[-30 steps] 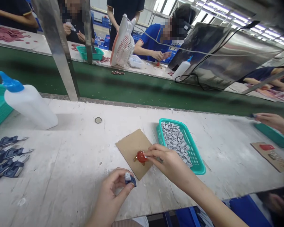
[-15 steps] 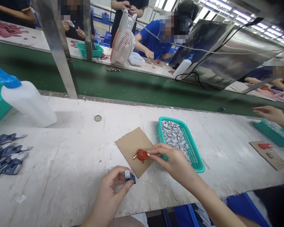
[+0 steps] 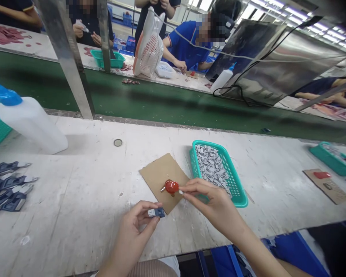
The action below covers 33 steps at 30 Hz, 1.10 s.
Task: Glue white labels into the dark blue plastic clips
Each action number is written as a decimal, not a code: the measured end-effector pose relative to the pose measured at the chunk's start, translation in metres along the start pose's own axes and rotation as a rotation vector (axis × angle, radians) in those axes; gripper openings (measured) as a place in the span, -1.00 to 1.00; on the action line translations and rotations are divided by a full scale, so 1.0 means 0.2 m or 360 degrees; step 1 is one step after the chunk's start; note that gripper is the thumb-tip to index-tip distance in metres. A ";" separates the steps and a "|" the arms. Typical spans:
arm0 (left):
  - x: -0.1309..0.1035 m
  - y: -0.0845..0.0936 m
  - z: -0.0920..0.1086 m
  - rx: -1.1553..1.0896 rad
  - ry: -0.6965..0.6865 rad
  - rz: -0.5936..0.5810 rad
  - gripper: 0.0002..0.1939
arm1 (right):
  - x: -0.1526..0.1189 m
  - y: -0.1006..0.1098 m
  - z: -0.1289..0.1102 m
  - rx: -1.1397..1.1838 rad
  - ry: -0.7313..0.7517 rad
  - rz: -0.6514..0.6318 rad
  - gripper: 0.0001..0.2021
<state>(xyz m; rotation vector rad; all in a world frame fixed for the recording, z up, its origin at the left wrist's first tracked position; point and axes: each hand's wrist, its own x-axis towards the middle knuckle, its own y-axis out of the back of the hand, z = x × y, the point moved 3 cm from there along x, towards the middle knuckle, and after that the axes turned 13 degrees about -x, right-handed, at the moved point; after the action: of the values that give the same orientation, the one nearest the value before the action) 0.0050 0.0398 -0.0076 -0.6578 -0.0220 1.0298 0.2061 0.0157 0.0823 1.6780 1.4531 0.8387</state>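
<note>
My left hand [image 3: 132, 227] is closed on a small dark blue and grey plastic piece [image 3: 159, 212], held between thumb and fingers near the cardboard's lower corner. With thumb and forefinger my right hand [image 3: 212, 196] pinches a small pale grey piece [image 3: 180, 191]. That piece is right beside a glossy red blob-like object [image 3: 172, 187] with a shiny metallic tip; whether they touch I cannot tell. The red object lies on a square of brown cardboard [image 3: 158, 169]. Behind my right hand stands a green basket [image 3: 238, 184] full of small grey pieces [image 3: 210, 161].
Several dark blue pieces with metal ends [image 3: 10, 188] lie at the left, below a white squeeze bottle [image 3: 31, 123] with a blue nozzle. A bottle cap [image 3: 118, 142] sits mid-table. Beyond runs a green conveyor belt [image 3: 150, 104]. Another cardboard [image 3: 338, 194] and basket [image 3: 325, 156] are at right.
The dark blue and grey piece has been turned in my left hand, grey end now to the left. My right hand stays by the red object. A co-worker's hand at right has moved down toward their basket.
</note>
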 end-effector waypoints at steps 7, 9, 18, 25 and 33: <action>0.00 0.00 -0.01 -0.0012 0.0007 -0.0063 -0.90 | -0.07 -0.13 -0.16 0.0450 0.0052 -0.0226 -0.89; 0.00 0.00 -0.01 -0.0009 -0.0003 -0.0062 -0.90 | -0.07 -0.15 -0.17 0.0515 0.0049 -0.0258 -0.88; 0.00 0.00 0.00 0.0004 -0.0034 -0.0070 -0.91 | -0.06 -0.20 -0.15 0.0617 0.0030 -0.0287 -0.88; 0.00 0.01 -0.03 0.0008 -0.0050 -0.0113 -0.91 | -0.05 -0.21 -0.15 0.0689 0.0026 -0.0274 -0.84; -0.01 0.01 -0.03 0.0054 -0.0049 -0.0091 -0.92 | -0.05 -0.23 -0.12 0.0792 -0.0075 -0.0338 -0.92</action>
<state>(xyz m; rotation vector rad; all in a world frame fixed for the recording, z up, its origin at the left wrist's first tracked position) 0.0036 0.0354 -0.0126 -0.6073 -0.0499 0.9832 0.1605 0.0119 0.0553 1.8313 1.8740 0.3310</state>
